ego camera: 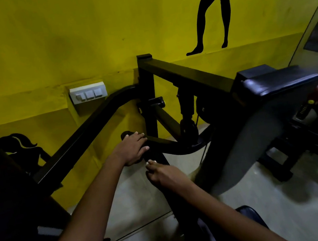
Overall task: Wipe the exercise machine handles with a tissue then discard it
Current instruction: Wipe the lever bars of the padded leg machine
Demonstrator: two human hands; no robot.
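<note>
— From the head view, what do we have under our left hand [132, 149]?

— The black handle [127, 135]: a dark, rounded grip, its end poking out past our curled fingers, which wrap it.

— And our right hand [163, 174]?

— Just below, fingertips bunched narrow; we see a white speck there, but cannot tell whether it is tissue.
</note>
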